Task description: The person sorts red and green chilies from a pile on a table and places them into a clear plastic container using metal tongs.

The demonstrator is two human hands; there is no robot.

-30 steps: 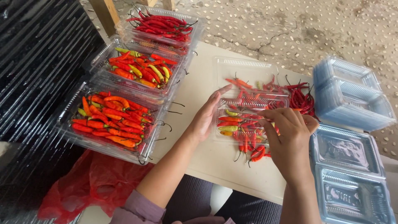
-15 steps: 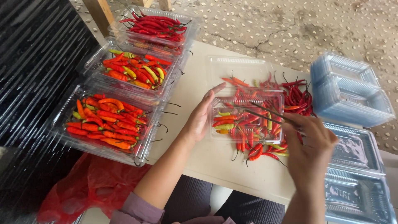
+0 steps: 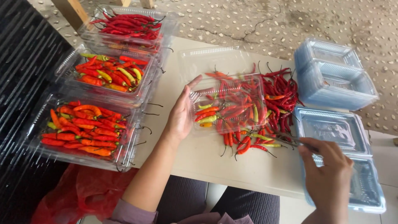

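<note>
- Two bare hands work over a pale table (image 3: 244, 170) in the middle of the frame.
- Left hand (image 3: 181, 111), centre-left — fingers spread flat and wide, pressed against the left edge of a clear plastic box (image 3: 230, 105); it grips nothing.
- That box sits at the centre of the table, its hinged lid (image 3: 213, 60) lying open toward the top of the frame, and it holds red, orange and a few green chillies.
- Loose chillies (image 3: 282, 93) lie heaped just beside the box on its right and spill out below it, touching its lower edge.
- Right hand (image 3: 327, 166), lower right — fingers curled narrow around a thin dark stem or stick; what exactly it pinches I cannot tell.
- It hovers over empty clear boxes (image 3: 352, 137) lying open at the right edge.
- Stacked empty boxes (image 3: 331, 70) sit in the upper right.
- Three filled boxes run up the left side: orange-red chillies at lower left (image 3: 78, 128), mixed red and yellow ones above (image 3: 107, 74), dark red ones at upper left (image 3: 124, 25).
- Red plastic bag (image 3: 83, 195) shows below the table, at lower left.
</note>
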